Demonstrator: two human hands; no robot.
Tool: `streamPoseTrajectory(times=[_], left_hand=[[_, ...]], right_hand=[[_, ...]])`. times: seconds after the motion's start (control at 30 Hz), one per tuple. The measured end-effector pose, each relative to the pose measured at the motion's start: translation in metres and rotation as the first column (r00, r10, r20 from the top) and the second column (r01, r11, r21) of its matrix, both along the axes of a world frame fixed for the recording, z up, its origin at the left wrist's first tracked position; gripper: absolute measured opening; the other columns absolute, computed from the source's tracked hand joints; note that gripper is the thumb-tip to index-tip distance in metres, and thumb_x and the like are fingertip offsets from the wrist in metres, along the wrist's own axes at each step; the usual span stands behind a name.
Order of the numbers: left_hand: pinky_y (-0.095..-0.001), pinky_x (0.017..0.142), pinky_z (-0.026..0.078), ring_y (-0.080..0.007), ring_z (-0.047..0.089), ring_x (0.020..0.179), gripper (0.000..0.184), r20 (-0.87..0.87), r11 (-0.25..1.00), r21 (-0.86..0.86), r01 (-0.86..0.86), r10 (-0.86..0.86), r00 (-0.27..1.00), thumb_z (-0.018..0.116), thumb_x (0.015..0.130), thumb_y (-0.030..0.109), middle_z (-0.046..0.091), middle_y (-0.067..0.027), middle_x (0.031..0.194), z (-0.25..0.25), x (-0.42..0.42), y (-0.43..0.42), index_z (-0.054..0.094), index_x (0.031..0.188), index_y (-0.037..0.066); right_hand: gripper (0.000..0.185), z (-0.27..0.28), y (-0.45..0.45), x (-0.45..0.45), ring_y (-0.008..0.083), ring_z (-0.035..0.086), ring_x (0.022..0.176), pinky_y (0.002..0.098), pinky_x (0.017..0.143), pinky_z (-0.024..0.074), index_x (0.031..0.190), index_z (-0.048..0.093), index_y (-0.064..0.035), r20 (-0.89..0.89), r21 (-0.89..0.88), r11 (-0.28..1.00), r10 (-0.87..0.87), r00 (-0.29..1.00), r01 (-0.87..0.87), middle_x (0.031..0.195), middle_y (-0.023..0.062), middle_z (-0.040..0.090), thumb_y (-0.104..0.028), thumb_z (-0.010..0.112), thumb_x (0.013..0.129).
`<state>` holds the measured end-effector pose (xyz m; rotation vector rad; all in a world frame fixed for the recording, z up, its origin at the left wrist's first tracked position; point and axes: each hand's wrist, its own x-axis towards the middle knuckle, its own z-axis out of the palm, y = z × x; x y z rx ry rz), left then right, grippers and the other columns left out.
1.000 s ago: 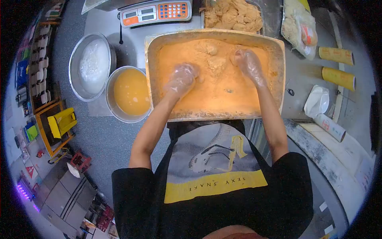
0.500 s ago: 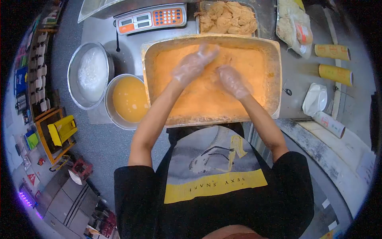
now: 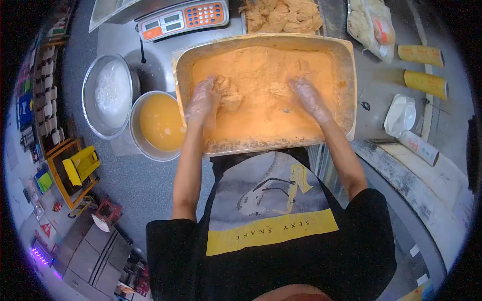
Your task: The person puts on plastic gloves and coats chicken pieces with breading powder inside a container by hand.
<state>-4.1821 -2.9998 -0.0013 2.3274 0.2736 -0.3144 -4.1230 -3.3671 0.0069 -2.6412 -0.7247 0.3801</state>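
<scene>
A large tub (image 3: 351, 75) holds orange powder (image 3: 261, 123) with clumps in it. My left hand (image 3: 202, 100), in a clear plastic glove, is at the tub's left side, its fingers at the edge of a clump (image 3: 231, 99). On the right side of the powder my right hand (image 3: 310, 98), gloved the same way, has its fingertips beside a smaller clump (image 3: 279, 89). The fingers of both hands look extended and apart, with nothing gripped, though some fingertips are blurred or partly in the powder.
Left of the tub stand a bowl of orange liquid (image 3: 162, 123) and a basin of white stuff (image 3: 111, 95). A scale (image 3: 183, 21) and a tray of orange dough (image 3: 281, 16) are behind. Yellow rolls (image 3: 422, 55), a white bag (image 3: 400, 114) and a bagged package (image 3: 374, 30) lie right.
From near each other at the middle, my hands have moved apart, the left one to the left and toward me, the right one slightly right. A clump now shows beside my left hand.
</scene>
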Motion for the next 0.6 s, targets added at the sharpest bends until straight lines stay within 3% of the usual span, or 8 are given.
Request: streamPoseTrajectory(times=[0.07,0.1,0.17,0.23,0.37,0.43,0.57,0.6], left_hand=[[-0.0400,0.096,0.046,-0.0340,0.059,0.111,0.037,-0.042,0.993,-0.057,-0.106,0.104,0.994,0.062,0.083,0.020,0.062,-0.0199,0.119,-0.010,-0.001,0.003,0.062,0.117,0.005],[-0.0400,0.095,0.046,-0.0338,0.060,0.110,0.037,-0.121,0.998,-0.038,-0.042,0.038,0.992,0.062,0.083,0.020,0.063,-0.0201,0.117,0.015,0.003,-0.002,0.063,0.116,0.005],[-0.0400,0.094,0.047,-0.0336,0.060,0.110,0.037,-0.190,0.999,-0.029,0.022,-0.027,0.981,0.062,0.082,0.020,0.064,-0.0203,0.116,0.055,0.006,-0.007,0.063,0.116,0.005],[-0.0400,0.089,0.049,-0.0342,0.063,0.105,0.037,-0.062,0.999,-0.021,-0.037,0.036,0.997,0.063,0.081,0.020,0.066,-0.0203,0.109,0.076,0.001,-0.013,0.064,0.115,0.005],[-0.0300,0.083,0.049,-0.0201,0.064,0.092,0.044,-0.025,0.957,-0.284,-0.053,0.047,0.999,0.069,0.080,0.016,0.069,-0.0123,0.101,0.064,-0.001,-0.014,0.060,0.120,0.000],[-0.0388,0.085,0.050,-0.0337,0.064,0.101,0.041,-0.300,0.989,-0.142,-0.048,0.003,0.954,0.066,0.077,0.022,0.067,-0.0210,0.105,0.076,0.006,-0.016,0.064,0.114,0.003],[-0.0381,0.085,0.050,-0.0322,0.065,0.100,0.045,-0.275,0.992,0.078,0.094,-0.070,0.959,0.067,0.078,0.025,0.067,-0.0217,0.107,0.042,0.008,-0.007,0.063,0.117,0.003],[-0.0381,0.086,0.050,-0.0321,0.065,0.101,0.045,-0.284,0.999,0.024,0.039,-0.031,0.958,0.066,0.079,0.023,0.067,-0.0219,0.108,0.073,0.010,-0.012,0.062,0.118,0.003]], right_hand=[[0.033,-0.023,-0.007,-0.005,0.0223,0.058,0.105,0.0349,0.089,0.0488,0.123,0.058,-0.0049,-0.104,-0.199,0.979,-0.072,0.992,0.050,0.115,0.0084,0.060,-0.017,0.052,0.093],[0.030,-0.026,-0.014,-0.009,0.0277,0.059,0.099,0.0374,0.085,0.0481,0.115,0.060,-0.0021,-0.043,0.140,0.984,-0.101,0.994,0.106,0.106,0.0140,0.062,-0.015,0.059,0.088],[0.027,-0.006,-0.018,-0.012,0.0332,0.060,0.093,0.0399,0.080,0.0473,0.107,0.062,0.0006,0.013,0.463,0.878,-0.145,0.989,0.122,0.098,0.0196,0.064,-0.013,0.066,0.084],[0.024,0.047,-0.016,-0.010,0.0317,0.059,0.087,0.0415,0.076,0.0467,0.105,0.060,0.0018,-0.226,-0.042,0.999,-0.023,0.974,0.014,0.089,0.0197,0.063,-0.017,0.059,0.089],[0.022,0.030,-0.038,-0.031,0.0320,0.059,0.084,0.0416,0.076,0.0471,0.102,0.057,0.0017,-0.364,0.197,0.897,-0.309,0.879,0.396,0.088,0.0205,0.062,-0.015,0.058,0.087],[0.021,0.038,-0.020,-0.036,0.0296,0.058,0.079,0.0415,0.074,0.0467,0.100,0.054,0.0011,-0.449,0.117,0.867,-0.389,0.805,0.484,0.087,0.0208,0.060,-0.013,0.057,0.086],[0.019,0.017,-0.016,-0.029,0.0256,0.056,0.072,0.0415,0.070,0.0457,0.089,0.055,0.0010,-0.700,0.180,0.545,-0.514,0.496,0.819,0.081,0.0179,0.060,-0.017,0.056,0.085],[0.022,0.025,-0.025,-0.018,0.0240,0.056,0.071,0.0413,0.069,0.0458,0.085,0.056,0.0016,-0.503,0.210,0.809,-0.393,0.770,0.549,0.078,0.0168,0.060,-0.021,0.056,0.087]])
